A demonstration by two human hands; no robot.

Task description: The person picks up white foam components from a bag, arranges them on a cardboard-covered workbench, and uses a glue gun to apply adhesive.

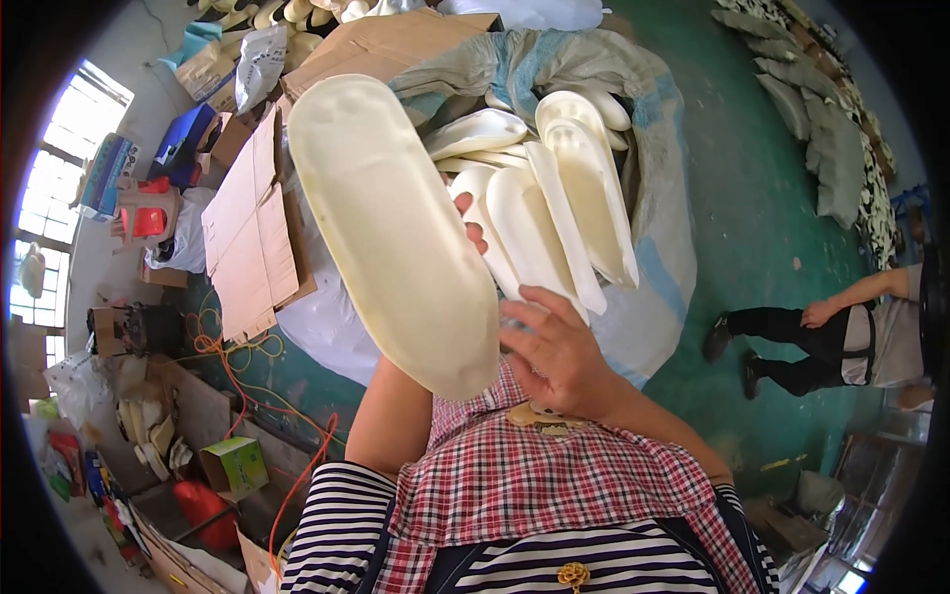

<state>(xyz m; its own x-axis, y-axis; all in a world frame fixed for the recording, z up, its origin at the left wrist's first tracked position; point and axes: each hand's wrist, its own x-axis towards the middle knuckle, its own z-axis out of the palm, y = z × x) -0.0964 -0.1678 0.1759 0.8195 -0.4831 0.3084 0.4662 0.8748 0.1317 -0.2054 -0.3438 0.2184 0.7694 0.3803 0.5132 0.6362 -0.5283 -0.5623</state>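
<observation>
The person held one big cream foam sole [391, 238] up close to the camera. It ran from about eleven o'clock down to the middle of the picture. The left hand [473, 230] was behind the sole. Only a fingertip or two peeked out at its right edge, so that hand was wrapped around it, but I could not tell how tight. The left arm came up from six o'clock.

The right hand [559, 351] was at the sole's lower end, a little toward four o'clock from the middle. Its fingers were spread wide and loose. They touched the sole's edge but did not grab it.

Behind the hands, at about one o'clock, a big sack [643, 198] stood open on the green floor [752, 218]. Many more soles [554, 188] stuck out of it, so I think lots were left to check and only this one was out.

Flat cardboard [247, 228] lay at about ten o'clock. Another person [831, 342] bent over at three o'clock.
</observation>
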